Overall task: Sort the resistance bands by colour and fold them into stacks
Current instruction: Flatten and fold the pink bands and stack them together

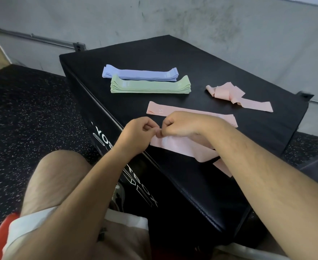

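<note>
Pink band [180,145]: lies along the near edge of the box top [248,128], towards its near left corner. Its right part passes under the right forearm and looks twisted there.
Grip: left hand [137,132] and right hand [180,124] are both closed, knuckles almost touching. Thumb and forefinger of each pinch the band's left end.
Step, as judged: squaring that end so the layers match before flattening.
Doing it well: hold the edges aligned at the pinch and untwist the tail first. Then smooth rightward without stretching, as thin elastic will likely creep or curl.
Flat pink strip [191,113]: marked 15, just beyond the hands; probably the start of the pink pile.
Loose pink bands [227,92]: a crumpled tangle towards the far right edge, not yet folded.
Green stack [150,87]: neat, near the far left edge.
Purple stack [141,73]: just behind the green, their long sides meeting.
In the way: the right forearm covers the tail, and the flat strip is near enough to get dragged askew.
</note>
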